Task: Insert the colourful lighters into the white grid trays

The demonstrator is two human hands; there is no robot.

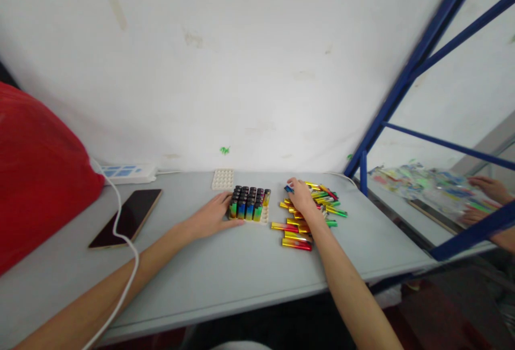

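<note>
Steadying the tray (264, 217) of standing lighters (249, 206) near the back edge of the surface (241, 264) with spread fingers of the left hand (211, 214), likely against sliding. Touching loose lighters (325, 198), maybe heaped toward the back right corner for easy grabbing, with the right hand (301, 195). Cannot tell if pinching.

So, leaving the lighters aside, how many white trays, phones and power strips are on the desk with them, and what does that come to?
White trays: 2 (one near the wall, one under the standing lighters, its bare part showing)
Phones: 1
Power strips: 1
Total: 4
</note>
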